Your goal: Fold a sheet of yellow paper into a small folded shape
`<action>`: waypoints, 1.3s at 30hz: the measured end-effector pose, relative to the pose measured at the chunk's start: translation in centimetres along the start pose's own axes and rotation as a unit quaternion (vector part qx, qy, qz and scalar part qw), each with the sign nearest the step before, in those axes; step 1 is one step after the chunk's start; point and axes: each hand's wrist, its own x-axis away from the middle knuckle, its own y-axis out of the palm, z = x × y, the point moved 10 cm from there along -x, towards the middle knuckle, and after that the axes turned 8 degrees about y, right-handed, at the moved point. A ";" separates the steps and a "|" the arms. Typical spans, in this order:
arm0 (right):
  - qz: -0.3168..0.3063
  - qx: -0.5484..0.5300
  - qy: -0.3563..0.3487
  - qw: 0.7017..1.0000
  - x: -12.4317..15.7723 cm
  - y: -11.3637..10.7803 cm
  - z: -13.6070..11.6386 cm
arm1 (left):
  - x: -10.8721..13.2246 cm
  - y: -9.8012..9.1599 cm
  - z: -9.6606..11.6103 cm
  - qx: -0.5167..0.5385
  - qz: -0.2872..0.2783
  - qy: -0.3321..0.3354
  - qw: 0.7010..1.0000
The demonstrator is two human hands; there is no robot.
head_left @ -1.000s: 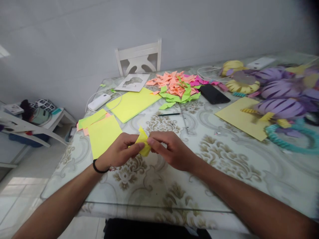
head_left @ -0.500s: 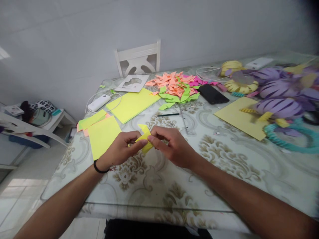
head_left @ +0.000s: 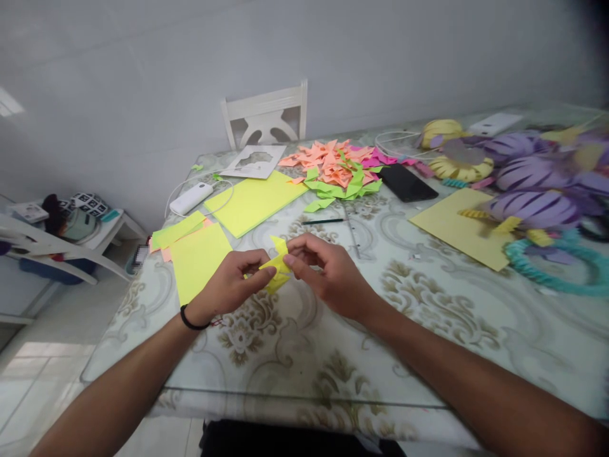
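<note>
A small folded piece of yellow paper (head_left: 277,270) is held above the table between both hands. My left hand (head_left: 240,279) pinches its left side between thumb and fingers, a black band round the wrist. On the opposite side, my right hand (head_left: 321,263) pinches the paper's right edge with thumb and forefinger. A pointed flap of the paper sticks up between the hands. Beneath and left of my left hand lies a yellow sheet (head_left: 200,257). Beyond the hands are a dark pen (head_left: 322,221) and a clear ruler (head_left: 353,236).
Folded orange and green paper pieces (head_left: 333,166) are heaped at the back. A black phone (head_left: 408,183) lies beside them. Yellow sheets (head_left: 254,200) and a white power bank (head_left: 191,198) sit at the left. Purple paper lanterns (head_left: 533,208) and a turquoise ring (head_left: 552,273) occupy the right.
The yellow paper has turned slightly between my fingers, with its folds spread a little more. My right-hand fingers have loosened slightly around its edge.
</note>
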 end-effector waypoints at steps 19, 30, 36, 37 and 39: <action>0.047 0.143 -0.147 0.978 1.0 -0.2 -2.5 | -0.1 -0.1 0.1 -0.069 0.025 0.013 0.997; 0.069 0.123 -0.158 0.977 1.4 -0.4 -3.3 | -0.2 -0.7 0.5 -0.061 0.051 0.039 0.996; 0.041 0.093 -0.111 0.989 1.2 0.0 -2.7 | -0.2 -0.1 1.4 0.034 0.016 0.084 0.996; 0.031 0.066 -0.094 0.993 1.1 0.0 -2.3 | -0.1 0.1 1.1 0.064 0.011 0.069 0.995; -0.009 -0.032 -0.048 0.998 0.7 0.3 -1.3 | -0.1 0.2 0.2 0.124 0.016 0.032 0.992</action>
